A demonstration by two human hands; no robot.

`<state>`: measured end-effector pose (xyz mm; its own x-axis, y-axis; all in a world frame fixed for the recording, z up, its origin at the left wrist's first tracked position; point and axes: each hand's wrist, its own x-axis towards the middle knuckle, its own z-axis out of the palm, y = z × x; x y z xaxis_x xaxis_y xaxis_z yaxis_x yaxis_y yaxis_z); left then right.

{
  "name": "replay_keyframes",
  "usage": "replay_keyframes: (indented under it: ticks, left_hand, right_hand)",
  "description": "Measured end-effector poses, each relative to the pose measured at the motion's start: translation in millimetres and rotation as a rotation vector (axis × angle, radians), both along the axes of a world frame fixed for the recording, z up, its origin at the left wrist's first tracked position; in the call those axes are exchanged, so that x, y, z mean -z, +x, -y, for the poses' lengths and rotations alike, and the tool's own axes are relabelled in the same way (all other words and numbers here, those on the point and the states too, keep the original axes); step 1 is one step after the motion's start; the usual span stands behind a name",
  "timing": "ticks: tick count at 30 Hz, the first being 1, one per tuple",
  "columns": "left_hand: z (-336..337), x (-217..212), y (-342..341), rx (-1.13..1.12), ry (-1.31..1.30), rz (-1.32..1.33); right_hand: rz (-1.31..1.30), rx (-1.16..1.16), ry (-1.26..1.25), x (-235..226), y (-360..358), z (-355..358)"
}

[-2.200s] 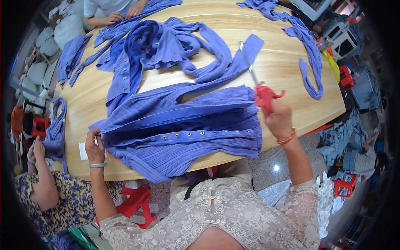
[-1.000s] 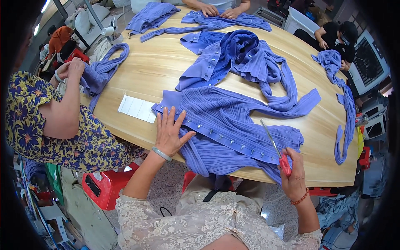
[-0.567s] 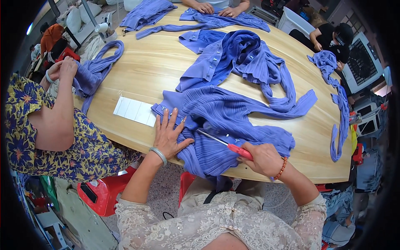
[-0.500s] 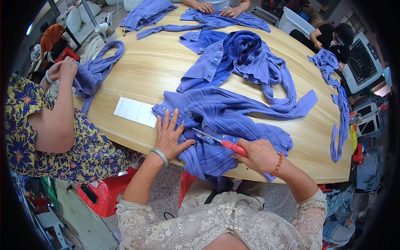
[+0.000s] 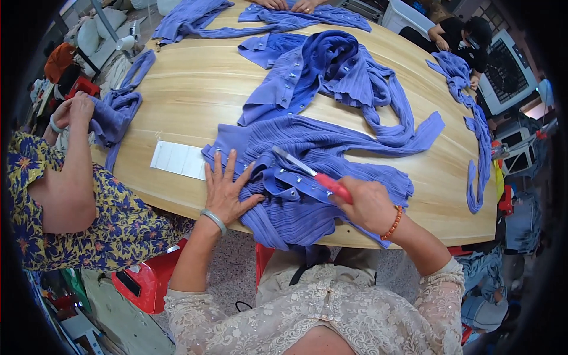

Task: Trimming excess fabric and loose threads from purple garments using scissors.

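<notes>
A purple pleated cardigan [image 5: 284,210] lies bunched at the table's near edge, its button band with small metal fasteners folded across the middle. My left hand [image 5: 226,190] rests flat on the garment's left part, fingers spread. In my right hand [image 5: 371,204] is a red-handled tool with a slim metal shaft [image 5: 294,161], closed in the fingers. Its tip points up and left, over the cloth just above the folded band. Motion blurs the tool, so its exact kind is unclear. Beside my left fingertips lies a white card strip [image 5: 177,158] marked into sections.
Another purple cardigan [image 5: 278,83] is spread just beyond mine. Further purple garments lie along the far edge and the right edge [image 5: 478,142]. At left, a person in a flowered dress [image 5: 65,195] holds purple cloth; other people work at the far side and far right.
The tool's tip has lifted off the band and swung upward. The band now lies more open, with a loop showing. My left hand stays flat on the cloth. The whole view has shifted slightly.
</notes>
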<state>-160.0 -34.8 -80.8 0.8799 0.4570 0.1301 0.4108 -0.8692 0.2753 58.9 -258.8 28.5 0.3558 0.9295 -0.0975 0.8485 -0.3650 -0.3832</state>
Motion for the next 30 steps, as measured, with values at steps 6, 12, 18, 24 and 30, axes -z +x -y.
replay_keyframes:
  ticks: [6, 12, 18, 24, 30]
  left_hand:
    - [-4, -1, 1, 0.003, 0.027, -0.004]
    - [-7, 2, 0, 0.014, 0.055, -0.025]
    - [-1, -3, 6, -0.001, 0.019, -0.054]
    - [7, -6, 7, -0.017, 0.058, -0.089]
    - [13, -13, 12, -0.036, 0.116, -0.136]
  right_hand:
    - [0.169, 0.269, 0.013, 21, 21, 68]
    - [0.192, 0.291, 0.113, 60, 18, 106]
    - [0.271, 0.421, 0.1, 62, 47, 165]
    - [0.241, 0.414, 0.013, 49, 55, 217]
    - [0.246, 0.339, 0.134, 44, 65, 236]
